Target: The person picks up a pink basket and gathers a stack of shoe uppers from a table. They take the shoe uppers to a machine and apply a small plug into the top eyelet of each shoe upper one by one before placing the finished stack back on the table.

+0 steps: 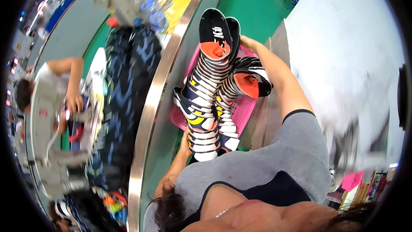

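Bright light, blurry sides (dark fisheye corners, bent edges).

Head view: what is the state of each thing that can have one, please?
Pink basket: open-topped, loaded.
Patterned shoe pieces: stacked, overlapping.
Dark pieces: piled in long rows, blurred.
Right hand: at basket's far edge, grip unclear.
Left hand: by basket's near side, mostly hidden.

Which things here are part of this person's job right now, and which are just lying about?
Seems part of the job:
pink perforated plastic basket
nested white, navy and coral shoe uppers stacked in it
right hand at the basket's far end
left hand, partly hidden, near its close end

Seems just lying about:
long row of dark, blue-patterned pieces
clear-and-blue plastic bottles
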Motion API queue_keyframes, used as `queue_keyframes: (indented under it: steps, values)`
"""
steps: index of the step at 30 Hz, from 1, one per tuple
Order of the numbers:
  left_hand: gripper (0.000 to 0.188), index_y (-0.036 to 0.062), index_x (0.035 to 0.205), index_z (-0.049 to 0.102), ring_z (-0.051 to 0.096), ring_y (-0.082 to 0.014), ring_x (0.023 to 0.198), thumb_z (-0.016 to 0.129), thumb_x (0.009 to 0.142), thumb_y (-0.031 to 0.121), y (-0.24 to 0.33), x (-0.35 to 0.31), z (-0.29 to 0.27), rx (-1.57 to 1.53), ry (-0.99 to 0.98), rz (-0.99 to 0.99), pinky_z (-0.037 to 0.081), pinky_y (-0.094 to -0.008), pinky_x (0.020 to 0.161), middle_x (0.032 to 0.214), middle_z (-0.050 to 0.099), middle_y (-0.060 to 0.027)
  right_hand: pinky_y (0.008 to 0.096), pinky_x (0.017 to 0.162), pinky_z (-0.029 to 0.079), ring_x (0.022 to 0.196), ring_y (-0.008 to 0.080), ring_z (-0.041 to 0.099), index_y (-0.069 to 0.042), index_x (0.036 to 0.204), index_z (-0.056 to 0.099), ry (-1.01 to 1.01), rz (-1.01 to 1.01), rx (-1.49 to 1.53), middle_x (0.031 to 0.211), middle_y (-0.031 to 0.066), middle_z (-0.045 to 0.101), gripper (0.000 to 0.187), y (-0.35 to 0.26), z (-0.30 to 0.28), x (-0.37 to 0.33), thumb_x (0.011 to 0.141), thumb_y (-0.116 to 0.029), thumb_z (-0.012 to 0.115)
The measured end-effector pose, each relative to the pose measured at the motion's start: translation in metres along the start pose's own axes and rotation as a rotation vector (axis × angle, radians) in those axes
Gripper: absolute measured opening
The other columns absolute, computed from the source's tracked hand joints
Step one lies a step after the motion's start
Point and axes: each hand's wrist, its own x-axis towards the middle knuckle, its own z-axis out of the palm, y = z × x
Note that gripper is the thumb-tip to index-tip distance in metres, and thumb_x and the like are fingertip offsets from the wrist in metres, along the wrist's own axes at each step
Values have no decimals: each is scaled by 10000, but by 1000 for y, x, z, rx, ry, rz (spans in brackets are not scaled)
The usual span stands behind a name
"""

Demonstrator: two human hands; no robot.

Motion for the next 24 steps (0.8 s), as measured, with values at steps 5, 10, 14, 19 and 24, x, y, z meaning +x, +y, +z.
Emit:
queue_keyframes:
  steps: [5, 10, 14, 19, 24]
  values:
    - [579, 81, 1272, 504, 555, -269, 1109, 495, 889, 514, 58, 69, 52, 140, -51, -124, 451, -437, 957, 1265, 550, -109, 306, 836, 413, 914, 143, 544, -155, 836, 620, 271, 98, 101, 844, 19, 619, 318, 90, -144, 106, 793, -463, 556]
    - [537, 117, 1306, 464, 536, -282, 1135, 459, 915, 485, 100, 150, 69, 72, -103, -80, 424, -446, 989, 1293, 524, -112, 283, 774, 486, 836, 140, 614, -117, 922, 648, 239, -10, 362, 946, 23, 664, 230, -8, -100, 103, 865, -309, 534]
    - [492, 97, 1275, 497, 529, -296, 1139, 453, 922, 437, 150, 197, 117, 75, -84, -222, 401, -468, 1003, 1271, 542, -120, 305, 804, 470, 830, 157, 586, -124, 933, 661, 356, -42, 454, 934, 24, 659, 248, 39, -177, 153, 868, -315, 517]
    - [497, 46, 1263, 494, 562, -289, 1096, 509, 911, 397, 180, 289, 184, 210, -119, -238, 457, -437, 949, 1231, 565, -143, 321, 834, 462, 877, 193, 593, -94, 1004, 650, 501, -88, 559, 1000, 74, 657, 303, 77, -273, 149, 926, -307, 449]
    - [579, 58, 1310, 418, 569, -288, 1080, 621, 856, 354, 199, 417, 227, 326, -219, -375, 480, -441, 914, 1221, 562, -145, 285, 877, 436, 1012, 160, 554, -90, 1190, 579, 711, 13, 647, 1174, 41, 600, 415, 126, -331, 83, 916, -384, 475]
